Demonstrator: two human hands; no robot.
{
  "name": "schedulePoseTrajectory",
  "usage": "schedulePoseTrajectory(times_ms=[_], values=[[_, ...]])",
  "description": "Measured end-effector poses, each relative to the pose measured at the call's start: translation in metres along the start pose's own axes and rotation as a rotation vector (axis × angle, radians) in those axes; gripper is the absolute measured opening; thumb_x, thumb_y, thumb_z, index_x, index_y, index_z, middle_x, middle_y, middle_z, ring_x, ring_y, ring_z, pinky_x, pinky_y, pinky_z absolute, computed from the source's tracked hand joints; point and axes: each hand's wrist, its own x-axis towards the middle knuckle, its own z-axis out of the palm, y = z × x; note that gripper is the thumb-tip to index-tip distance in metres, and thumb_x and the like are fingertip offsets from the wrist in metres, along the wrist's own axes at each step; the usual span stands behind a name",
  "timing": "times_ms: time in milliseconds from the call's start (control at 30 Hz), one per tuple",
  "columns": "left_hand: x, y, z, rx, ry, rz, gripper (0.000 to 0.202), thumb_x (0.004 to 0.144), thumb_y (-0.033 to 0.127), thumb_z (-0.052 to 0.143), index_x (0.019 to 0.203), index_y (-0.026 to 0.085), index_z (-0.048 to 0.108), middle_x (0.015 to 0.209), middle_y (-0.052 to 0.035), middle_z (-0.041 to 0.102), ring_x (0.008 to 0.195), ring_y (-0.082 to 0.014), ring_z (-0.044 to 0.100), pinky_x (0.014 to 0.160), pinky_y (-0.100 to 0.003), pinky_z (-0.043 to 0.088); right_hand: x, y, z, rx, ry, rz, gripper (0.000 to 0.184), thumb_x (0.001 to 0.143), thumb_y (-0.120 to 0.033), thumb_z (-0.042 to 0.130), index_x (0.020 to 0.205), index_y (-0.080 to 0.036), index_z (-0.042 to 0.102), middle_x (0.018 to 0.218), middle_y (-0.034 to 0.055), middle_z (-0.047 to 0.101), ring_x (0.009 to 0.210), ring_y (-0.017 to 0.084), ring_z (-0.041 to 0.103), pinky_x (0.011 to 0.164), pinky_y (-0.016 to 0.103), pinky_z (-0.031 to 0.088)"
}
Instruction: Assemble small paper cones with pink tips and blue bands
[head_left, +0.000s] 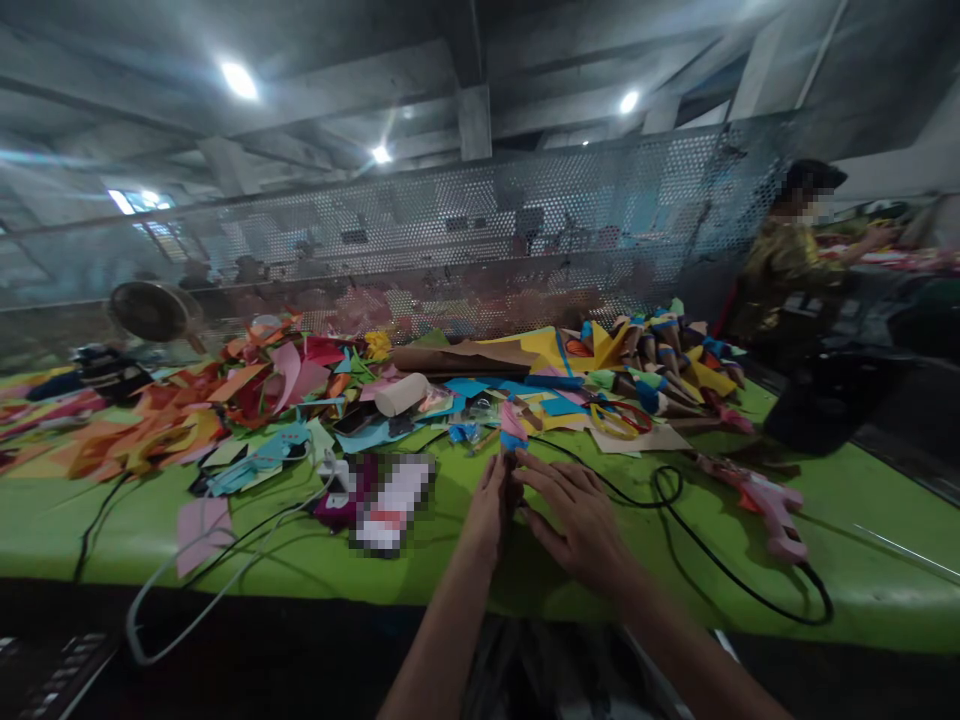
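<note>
In the middle of the head view, a small craft ice-cream cone [513, 428] stands upright, with a pink swirled top and a blue band. Its lower part is dark and mostly hidden by fingers. My left hand [491, 500] is closed around that lower part from the left. From the right, my right hand [574, 515] holds it with thumb and fingertips. Just behind the cone lie small blue scraps [465, 433] and a clear plastic piece [481, 410]. A pink glue gun [769, 505] rests on the green table [675, 570] to the right.
Orange and red paper pieces [187, 400] are heaped at left. Several similar brown cones [667, 350] lie at back right. A phone [395, 503], a white charger cable [259, 550] and a black cord [705, 550] cross the front. A perforated metal screen [465, 230] stands behind; a person [795, 260] is at right.
</note>
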Motion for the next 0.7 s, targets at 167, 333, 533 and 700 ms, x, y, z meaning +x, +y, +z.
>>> schedulePoseTrajectory(times_ms=[167, 333, 533, 700], values=[[-0.0019, 0.0016, 0.0021, 0.010, -0.066, 0.025, 0.053, 0.069, 0.055, 0.077, 0.109, 0.021, 0.072, 0.116, -0.0079, 0.071, 0.105, -0.0212, 0.064, 0.077, -0.025, 0.049, -0.0003, -0.0001, 0.0008, -0.007, -0.018, 0.015, 0.039, 0.093, -0.022, 0.052, 0.132, -0.026, 0.050, 0.146, 0.0047, 0.051, 0.115, 0.025, 0.055, 0.093, 0.042, 0.039], [-0.0030, 0.0035, 0.0028, 0.036, -0.049, 0.005, 0.054, 0.068, 0.059, 0.077, 0.107, 0.022, 0.074, 0.120, -0.0089, 0.069, 0.109, -0.0241, 0.062, 0.082, -0.029, 0.049, 0.0002, 0.0007, 0.0006, -0.018, 0.007, 0.005, 0.043, 0.093, -0.022, 0.052, 0.135, -0.026, 0.047, 0.145, 0.0048, 0.052, 0.117, 0.024, 0.054, 0.094, 0.042, 0.039], [-0.0037, 0.0036, 0.0032, 0.047, -0.073, 0.019, 0.054, 0.071, 0.059, 0.074, 0.106, 0.019, 0.074, 0.112, -0.0098, 0.072, 0.099, -0.0224, 0.064, 0.074, -0.026, 0.048, -0.0002, 0.0002, 0.0000, -0.024, -0.019, 0.007, 0.040, 0.092, -0.023, 0.052, 0.132, -0.027, 0.051, 0.145, 0.0037, 0.052, 0.113, 0.025, 0.056, 0.092, 0.043, 0.041], [-0.0033, 0.0030, 0.0018, 0.023, -0.057, -0.002, 0.054, 0.071, 0.058, 0.075, 0.108, 0.019, 0.074, 0.118, -0.0093, 0.069, 0.102, -0.0220, 0.063, 0.073, -0.025, 0.048, 0.0000, -0.0001, -0.0007, -0.005, -0.017, 0.010, 0.047, 0.093, -0.023, 0.052, 0.139, -0.027, 0.044, 0.146, 0.0047, 0.050, 0.116, 0.025, 0.055, 0.093, 0.044, 0.041]])
